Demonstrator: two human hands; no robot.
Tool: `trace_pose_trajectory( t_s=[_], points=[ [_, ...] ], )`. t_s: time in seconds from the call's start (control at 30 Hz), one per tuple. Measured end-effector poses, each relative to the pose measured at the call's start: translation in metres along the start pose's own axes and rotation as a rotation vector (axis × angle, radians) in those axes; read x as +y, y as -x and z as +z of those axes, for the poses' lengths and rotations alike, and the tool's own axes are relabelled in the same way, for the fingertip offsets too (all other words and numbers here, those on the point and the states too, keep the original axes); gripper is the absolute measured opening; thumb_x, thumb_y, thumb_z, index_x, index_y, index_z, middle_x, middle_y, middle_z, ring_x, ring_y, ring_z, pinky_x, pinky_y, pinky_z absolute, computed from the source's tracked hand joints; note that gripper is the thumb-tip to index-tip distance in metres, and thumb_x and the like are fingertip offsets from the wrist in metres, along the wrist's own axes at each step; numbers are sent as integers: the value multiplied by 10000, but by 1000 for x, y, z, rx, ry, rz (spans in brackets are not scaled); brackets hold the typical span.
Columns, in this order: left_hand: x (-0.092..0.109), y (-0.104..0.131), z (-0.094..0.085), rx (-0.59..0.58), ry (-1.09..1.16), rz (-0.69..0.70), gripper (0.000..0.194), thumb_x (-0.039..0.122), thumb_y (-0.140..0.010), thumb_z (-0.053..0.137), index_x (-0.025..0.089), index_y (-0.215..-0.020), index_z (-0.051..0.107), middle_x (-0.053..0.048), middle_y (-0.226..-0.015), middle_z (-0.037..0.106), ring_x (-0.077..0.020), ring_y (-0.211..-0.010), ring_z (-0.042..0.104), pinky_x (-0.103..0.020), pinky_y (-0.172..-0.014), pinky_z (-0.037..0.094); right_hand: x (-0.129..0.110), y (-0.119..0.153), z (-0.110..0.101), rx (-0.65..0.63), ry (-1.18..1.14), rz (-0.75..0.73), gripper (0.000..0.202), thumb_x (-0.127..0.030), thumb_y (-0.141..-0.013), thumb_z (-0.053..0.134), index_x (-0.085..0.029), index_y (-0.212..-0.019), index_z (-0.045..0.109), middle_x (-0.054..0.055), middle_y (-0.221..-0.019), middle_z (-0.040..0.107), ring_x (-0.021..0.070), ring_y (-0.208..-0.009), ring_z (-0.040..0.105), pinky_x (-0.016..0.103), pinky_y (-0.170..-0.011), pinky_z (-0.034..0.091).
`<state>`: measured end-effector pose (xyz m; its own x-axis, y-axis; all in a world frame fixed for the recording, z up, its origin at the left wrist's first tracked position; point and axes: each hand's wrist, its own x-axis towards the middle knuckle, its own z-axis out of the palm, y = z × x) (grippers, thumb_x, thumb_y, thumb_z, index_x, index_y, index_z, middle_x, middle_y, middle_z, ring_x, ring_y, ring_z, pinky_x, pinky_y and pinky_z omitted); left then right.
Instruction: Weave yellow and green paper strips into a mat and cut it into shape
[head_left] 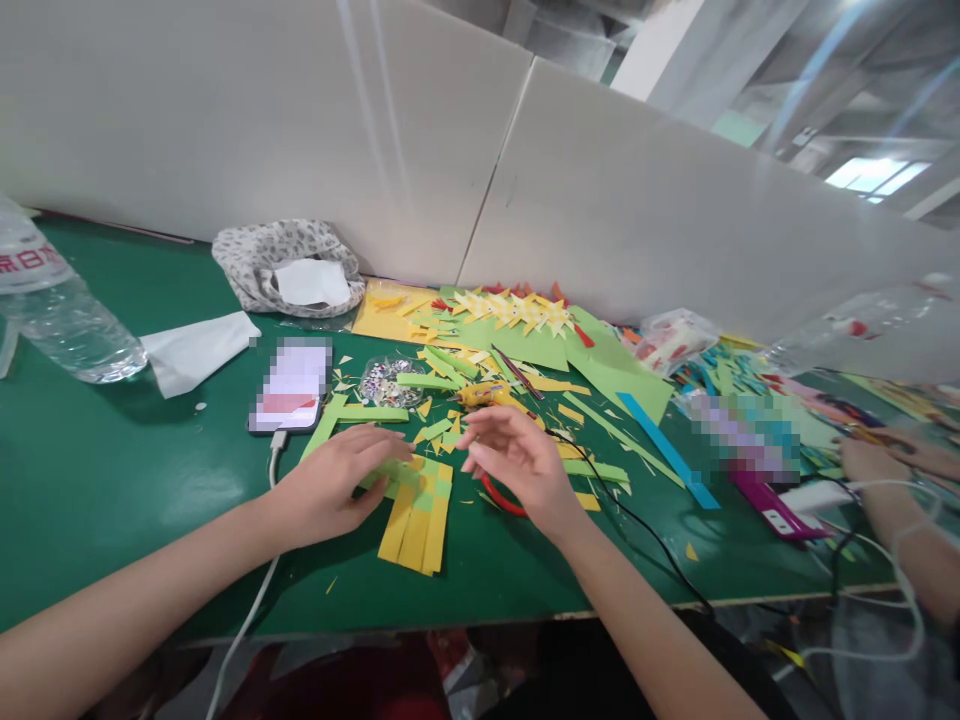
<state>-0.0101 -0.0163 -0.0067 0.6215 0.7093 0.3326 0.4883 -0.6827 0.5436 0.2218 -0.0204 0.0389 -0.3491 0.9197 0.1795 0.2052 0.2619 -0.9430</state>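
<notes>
My left hand (345, 485) rests over a woven piece of yellow and green paper strips (416, 520), its fingers stretched out and its thumb apart. Green strips run under those fingers, and the fingertips' contact is partly hidden. To the right, my right hand (517, 460) hovers with loosely curved, parted fingers and nothing visible between them. Just beyond it lies a yellow glue gun (484, 394) with a black cord. A red looped handle (501, 497) shows partly beneath my right hand. Folded green strips (375, 413) lie beyond my left hand.
Around the hands are paper scraps, a tray of googly eyes (390, 382) and a phone (292, 385) on a white cable. A water bottle (67, 310) stands left. Finished-looking yellow woven paper (517, 312) lies by the partition. Another person's hand (874, 465) is at right.
</notes>
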Motion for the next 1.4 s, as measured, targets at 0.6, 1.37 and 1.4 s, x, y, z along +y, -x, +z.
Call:
trace_pose_trajectory(
  t_s=[0.6, 1.37, 1.4],
  points=[
    [-7, -4, -1, 34, -189, -103, 154, 287, -815, 509, 243, -902, 629, -65, -1085, 638, -264, -1012, 558, -460, -896, 415, 21, -3, 25, -33, 608, 218, 274, -258, -629, 717, -232, -796, 501, -17, -761, 595, 161, -701, 560, 277, -597, 403],
    [6, -9, -12, 87, 850, -579, 354, 334, -746, 640, 204, -1035, 481, 9, -720, 652, -154, -701, 619, -286, -655, 471, 13, -2, 47, 102, -391, 367, 444, -370, -615, 749, -207, -974, 545, 42, -915, 669, 213, -860, 645, 351, -766, 530],
    [7, -8, -12, 77, 859, -564, 340, 340, -754, 631, 203, -1029, 485, -3, -753, 660, -163, -736, 625, -294, -671, 476, 12, -2, 47, 76, -394, 365, 443, -377, -614, 749, -201, -976, 564, 41, -903, 678, 216, -860, 650, 361, -794, 521]
  ],
)
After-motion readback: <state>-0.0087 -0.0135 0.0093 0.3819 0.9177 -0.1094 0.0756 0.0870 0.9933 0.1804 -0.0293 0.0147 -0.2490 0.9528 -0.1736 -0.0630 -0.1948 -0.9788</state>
